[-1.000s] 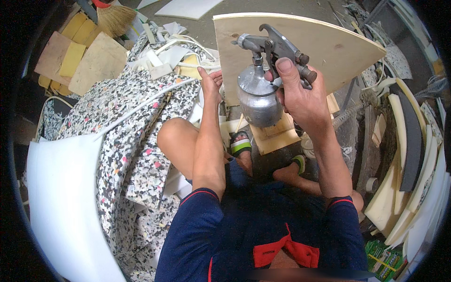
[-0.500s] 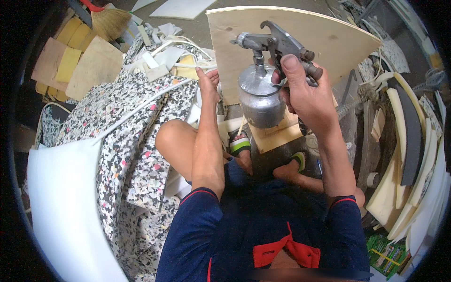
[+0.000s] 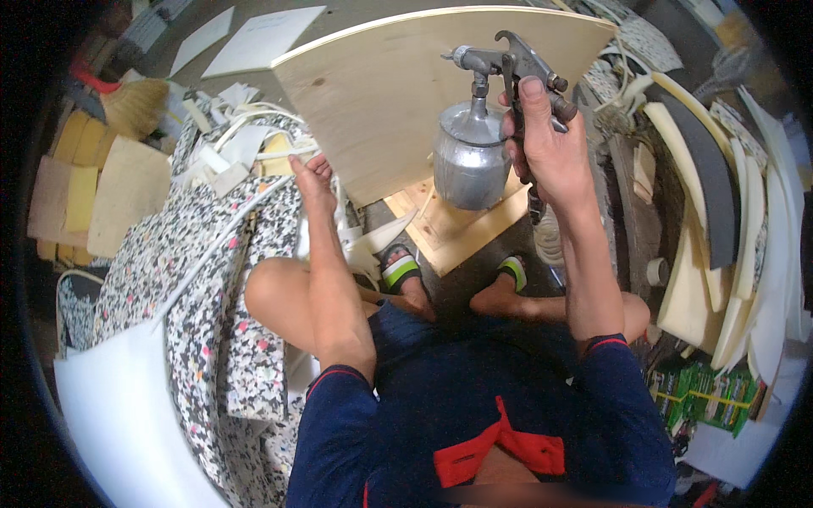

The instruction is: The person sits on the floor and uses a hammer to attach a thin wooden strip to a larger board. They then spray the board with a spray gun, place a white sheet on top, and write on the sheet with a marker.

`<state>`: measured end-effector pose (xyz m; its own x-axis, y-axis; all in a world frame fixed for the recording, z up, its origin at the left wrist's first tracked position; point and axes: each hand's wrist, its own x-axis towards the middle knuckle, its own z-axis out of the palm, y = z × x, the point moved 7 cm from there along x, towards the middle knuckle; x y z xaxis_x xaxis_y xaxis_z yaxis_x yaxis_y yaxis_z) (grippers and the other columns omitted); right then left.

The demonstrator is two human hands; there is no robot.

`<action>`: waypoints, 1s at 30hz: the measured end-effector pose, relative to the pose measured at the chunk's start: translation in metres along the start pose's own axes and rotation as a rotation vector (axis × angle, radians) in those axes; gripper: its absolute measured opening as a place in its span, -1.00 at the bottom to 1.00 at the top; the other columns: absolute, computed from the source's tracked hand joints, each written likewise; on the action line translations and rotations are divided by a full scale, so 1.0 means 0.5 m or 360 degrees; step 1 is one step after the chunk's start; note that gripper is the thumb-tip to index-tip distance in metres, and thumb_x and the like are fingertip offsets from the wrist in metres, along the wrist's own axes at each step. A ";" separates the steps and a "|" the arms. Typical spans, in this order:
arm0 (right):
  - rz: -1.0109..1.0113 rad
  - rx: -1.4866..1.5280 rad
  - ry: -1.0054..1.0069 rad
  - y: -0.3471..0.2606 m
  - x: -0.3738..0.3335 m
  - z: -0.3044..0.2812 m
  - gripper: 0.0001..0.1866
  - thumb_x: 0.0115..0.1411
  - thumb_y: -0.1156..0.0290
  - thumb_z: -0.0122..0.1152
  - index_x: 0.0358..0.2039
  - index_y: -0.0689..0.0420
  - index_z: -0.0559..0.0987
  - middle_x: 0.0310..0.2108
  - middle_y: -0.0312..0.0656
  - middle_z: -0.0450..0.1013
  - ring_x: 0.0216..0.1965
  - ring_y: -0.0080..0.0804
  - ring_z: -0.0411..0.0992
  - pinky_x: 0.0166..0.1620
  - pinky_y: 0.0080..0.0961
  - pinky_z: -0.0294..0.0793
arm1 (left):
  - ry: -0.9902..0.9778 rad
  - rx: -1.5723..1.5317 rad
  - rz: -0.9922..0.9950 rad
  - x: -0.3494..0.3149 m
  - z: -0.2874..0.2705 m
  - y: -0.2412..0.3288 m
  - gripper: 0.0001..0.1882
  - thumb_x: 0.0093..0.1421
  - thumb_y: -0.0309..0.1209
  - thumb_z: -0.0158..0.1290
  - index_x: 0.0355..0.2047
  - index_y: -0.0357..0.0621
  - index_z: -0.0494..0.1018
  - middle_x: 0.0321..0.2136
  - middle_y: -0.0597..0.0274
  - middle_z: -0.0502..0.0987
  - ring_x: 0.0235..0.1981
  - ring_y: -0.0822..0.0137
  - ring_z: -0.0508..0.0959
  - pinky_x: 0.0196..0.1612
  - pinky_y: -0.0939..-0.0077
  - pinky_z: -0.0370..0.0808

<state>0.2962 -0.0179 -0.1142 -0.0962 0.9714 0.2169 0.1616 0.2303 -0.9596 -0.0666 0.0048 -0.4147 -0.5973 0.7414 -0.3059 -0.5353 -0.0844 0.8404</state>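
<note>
Spray gun (image 3: 472, 157): upright, before plywood board (image 3: 377, 106), blocking part of it
Right hand (image 3: 550, 148): fingers wrapped round the spray gun
Left hand (image 3: 315, 180): fingers half spread, nothing gripped, beside plywood board; contact unclear
Left side: speckled foam (image 3: 140, 292), broom (image 3: 135, 107)
Right side: foam strips (image 3: 682, 165)

Spray gun (image 3: 533, 69): dull grey metal, darker at the knobs. Cup (image 3: 471, 165): silver, bright highlights. Board (image 3: 389, 102): pale tan, a few brown knots, lighter edge. Wood base (image 3: 445, 250): warm yellow-tan. Chip foam (image 3: 199, 347): white, black and grey mottle, scattered pink and orange flecks. Sheet at lower left (image 3: 127, 415): bluish white. Shirt (image 3: 474, 372): navy; collar (image 3: 542, 453) and sleeve piping red. Sandals (image 3: 400, 269): dark, white and lime bands. Broom (image 3: 135, 108): straw-yellow, red at the binding. Foam strips at right (image 3: 683, 165): cream, one charcoal. Packs (image 3: 720, 405): green, yellow bands.
</note>
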 end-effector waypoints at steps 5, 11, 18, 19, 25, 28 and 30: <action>0.0118 0.0019 0.0198 0.021 0.008 -0.091 -0.40 0.33 -0.21 0.03 -0.28 0.19 0.52 -0.61 -0.39 0.35 -0.68 -0.69 0.28 -0.68 -0.68 0.19 | 0.0063 -0.0095 0.0016 0.020 -0.014 -0.011 -0.14 0.35 0.32 -0.32 -0.29 -0.39 0.48 -0.51 0.19 0.46 -0.48 0.35 0.39 -0.32 0.51 0.39; 0.0123 0.0030 0.0391 0.040 0.032 -0.182 -0.38 0.33 -0.22 0.03 -0.31 0.20 0.51 -0.61 -0.39 0.35 -0.69 -0.67 0.28 -0.68 -0.66 0.21 | 0.0028 -0.0127 0.0049 0.014 -0.011 -0.008 -0.23 0.37 0.26 -0.27 -0.35 -0.34 0.45 -0.53 0.23 0.41 -0.48 0.37 0.37 -0.35 0.53 0.39; 0.0154 0.0083 0.0585 0.078 0.061 -0.282 -0.35 0.30 -0.26 0.04 -0.32 0.20 0.49 -0.61 -0.38 0.34 -0.71 -0.67 0.26 -0.70 -0.67 0.19 | -0.0051 -0.0042 -0.0013 0.028 -0.011 -0.016 -0.14 0.37 0.29 -0.37 -0.19 -0.43 0.43 -0.23 -0.02 0.56 -0.15 0.19 0.52 0.03 0.36 0.42; 0.0174 0.0110 0.0604 0.086 0.065 -0.295 -0.36 0.30 -0.26 0.04 -0.30 0.20 0.48 -0.62 -0.38 0.33 -0.71 -0.66 0.26 -0.71 -0.68 0.19 | -0.0050 -0.0021 -0.0014 0.029 -0.013 -0.016 -0.13 0.37 0.29 -0.39 -0.17 -0.44 0.43 -0.18 -0.06 0.56 -0.09 0.16 0.51 0.10 0.34 0.39; 0.0184 0.0187 0.0774 0.114 0.095 -0.371 -0.34 0.28 -0.27 0.05 -0.29 0.22 0.47 -0.62 -0.33 0.32 -0.74 -0.61 0.26 -0.73 -0.64 0.20 | -0.0119 0.0006 0.0029 0.023 -0.007 -0.013 -0.11 0.37 0.29 -0.42 -0.07 -0.47 0.41 -0.08 -0.13 0.54 0.07 0.07 0.48 0.23 0.27 0.32; 0.0215 0.0256 0.0808 0.126 0.106 -0.405 -0.32 0.28 -0.31 0.02 -0.28 0.20 0.46 -0.59 -0.33 0.32 -0.71 -0.60 0.26 -0.70 -0.63 0.19 | -0.0063 0.0002 0.0041 0.022 -0.007 -0.010 -0.12 0.37 0.30 -0.40 -0.08 -0.45 0.41 -0.08 -0.11 0.54 0.05 0.07 0.48 0.22 0.27 0.33; 0.0228 0.0368 0.0810 0.136 0.110 -0.423 -0.32 0.28 -0.32 0.00 -0.27 0.19 0.45 -0.58 -0.33 0.32 -0.70 -0.60 0.26 -0.69 -0.61 0.20 | -0.0007 0.0010 0.0027 0.022 -0.011 -0.010 -0.17 0.38 0.26 -0.38 -0.12 -0.43 0.41 -0.11 -0.08 0.54 0.01 0.09 0.49 0.21 0.25 0.35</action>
<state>0.5095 0.0635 -0.1295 0.4050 0.9103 0.0858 -0.0864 0.1315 -0.9875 -0.0737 0.0096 -0.4249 -0.6036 0.7429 -0.2895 -0.5214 -0.0931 0.8482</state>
